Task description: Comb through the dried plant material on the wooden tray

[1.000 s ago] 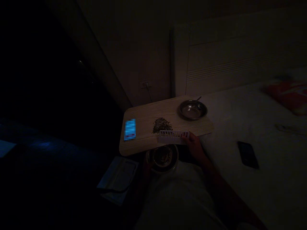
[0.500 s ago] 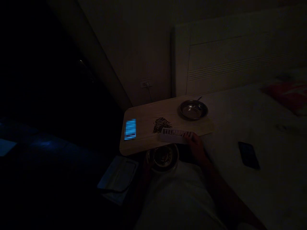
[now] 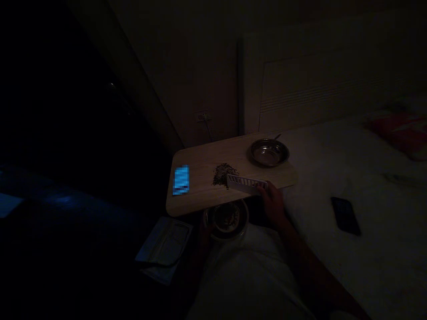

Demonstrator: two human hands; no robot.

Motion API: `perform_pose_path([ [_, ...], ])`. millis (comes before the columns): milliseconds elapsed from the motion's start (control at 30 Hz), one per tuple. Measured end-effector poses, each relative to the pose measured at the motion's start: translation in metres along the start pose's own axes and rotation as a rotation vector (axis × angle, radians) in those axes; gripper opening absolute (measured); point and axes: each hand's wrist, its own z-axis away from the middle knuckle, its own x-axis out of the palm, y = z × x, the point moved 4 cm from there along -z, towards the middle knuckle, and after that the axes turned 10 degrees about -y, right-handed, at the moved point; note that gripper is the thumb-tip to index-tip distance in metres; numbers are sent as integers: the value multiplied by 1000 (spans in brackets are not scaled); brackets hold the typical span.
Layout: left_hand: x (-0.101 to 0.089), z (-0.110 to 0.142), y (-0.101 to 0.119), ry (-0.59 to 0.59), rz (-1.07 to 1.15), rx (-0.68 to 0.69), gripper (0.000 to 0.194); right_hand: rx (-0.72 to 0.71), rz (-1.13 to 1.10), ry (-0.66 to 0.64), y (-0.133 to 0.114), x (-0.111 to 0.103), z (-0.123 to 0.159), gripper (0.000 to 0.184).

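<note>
My right hand (image 3: 271,200) is closed on one end of a long white slotted piece (image 3: 245,184), perhaps plastic. The other end of this piece lies against a pile of small dark bits (image 3: 223,173), possibly seeds, on a pale wooden table (image 3: 200,160). Just below the table's near edge is a round metal bowl (image 3: 245,222) with some small bits in it. My left hand (image 3: 205,231) grips the bowl's left side; its fingers are mostly lost in the dark.
A shiny metal basin (image 3: 269,153) with a thin handle showing behind it stands at the table's back right. A lit phone screen (image 3: 181,180) is at the left. A dark phone (image 3: 346,215) lies on the bed (image 3: 376,262). Below left is a pale bag or box (image 3: 165,249).
The white slotted piece has turned in my right hand, so its slots stand more upright and its tip meets the pile. The bowl and left hand stay in place.
</note>
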Motion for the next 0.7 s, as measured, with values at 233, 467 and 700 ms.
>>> perform_pose_path([
  [233, -3, -2, -3, 11, 4, -14, 71, -31, 49, -24, -8, 2, 1, 22],
  [467, -4, -1, -2, 29, -24, -28, 68, -40, 87, -61, -12, 3, 3, 25],
  [700, -4, -2, -7, 61, -21, -51, 67, -41, 102, -76, -19, 3, 4, 24],
])
